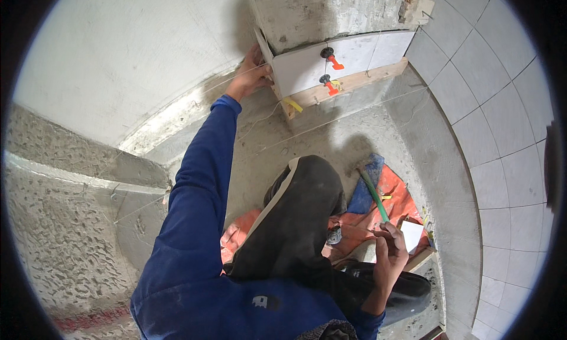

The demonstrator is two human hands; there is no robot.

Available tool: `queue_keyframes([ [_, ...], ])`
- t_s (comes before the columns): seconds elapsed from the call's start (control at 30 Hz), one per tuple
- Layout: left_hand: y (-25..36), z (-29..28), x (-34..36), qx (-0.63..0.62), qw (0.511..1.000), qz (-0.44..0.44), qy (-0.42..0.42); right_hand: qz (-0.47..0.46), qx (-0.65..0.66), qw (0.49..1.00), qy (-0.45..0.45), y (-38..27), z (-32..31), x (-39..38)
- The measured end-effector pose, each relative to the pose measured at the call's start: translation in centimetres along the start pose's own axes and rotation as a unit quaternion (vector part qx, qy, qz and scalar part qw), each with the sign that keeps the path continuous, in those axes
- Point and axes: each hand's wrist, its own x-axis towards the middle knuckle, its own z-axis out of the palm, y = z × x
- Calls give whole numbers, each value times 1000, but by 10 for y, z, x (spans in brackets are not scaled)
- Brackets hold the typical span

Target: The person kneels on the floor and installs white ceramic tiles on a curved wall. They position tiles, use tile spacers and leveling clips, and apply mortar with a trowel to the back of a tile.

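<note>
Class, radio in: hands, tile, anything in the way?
Left hand against side tile. Right hand at green-handled hammer, grip unclear. String crosses in front of tiled face.

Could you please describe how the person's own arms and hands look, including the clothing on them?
Both arms wear long blue sleeves: the left sleeve is loose and wrinkled, with a brighter blue cuff; of the right sleeve only a little shows. The left hand and right hand are bare, without gloves. No cables are visible on the arms.
</note>
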Motion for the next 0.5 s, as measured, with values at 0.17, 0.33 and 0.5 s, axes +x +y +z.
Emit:
queue_keyframes([
  [0.17, -3, -3, 3, -9, 1000, 8, -4, -3, 7, 1000, -4, 2, 0, 1],
  [0.33, -5, -7, 1, 29, 999, 6, -38, -14, 19, 1000, -8, 8, -3, 2],
  [0.5, -11, -9, 0, 41, 996, 48, -64, 2, 25, 1000, -19, 16, -3, 3],
])
